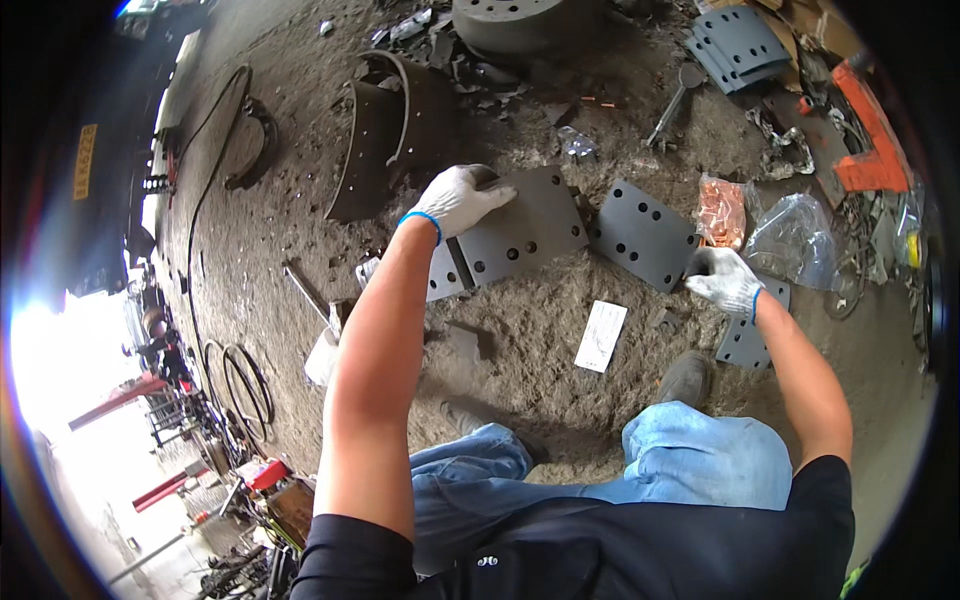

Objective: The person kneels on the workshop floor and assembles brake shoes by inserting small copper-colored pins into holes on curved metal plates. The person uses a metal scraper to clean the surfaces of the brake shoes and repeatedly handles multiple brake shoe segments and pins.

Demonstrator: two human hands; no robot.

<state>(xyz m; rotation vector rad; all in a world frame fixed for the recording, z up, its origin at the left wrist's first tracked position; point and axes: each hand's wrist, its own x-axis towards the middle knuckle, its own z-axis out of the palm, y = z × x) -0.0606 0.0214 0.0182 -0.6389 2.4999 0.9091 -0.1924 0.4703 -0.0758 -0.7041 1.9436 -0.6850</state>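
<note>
My left hand (455, 202), in a white glove with a blue cuff, grips the upper left edge of a grey curved brake lining (525, 232) with rows of holes. Its thumb lies along the lining's face, and the other fingers are partly hidden. Part of another grey lining (441, 275) shows under my left forearm. To the right lies a separate holed brake lining (640, 235). My gloved right hand (725, 282) is closed at that lining's right edge, just below a clear bag of copper-coloured rivets (722, 210). Whatever its fingers hold is hidden.
Two curved brake shoes (370, 140) stand at the far left, near a round drum (520, 22). More linings (738, 48) are stacked far right, by an orange metal stand (872, 130). A white paper slip (601, 336) lies before my feet; a black hose (192, 230) runs along the left.
</note>
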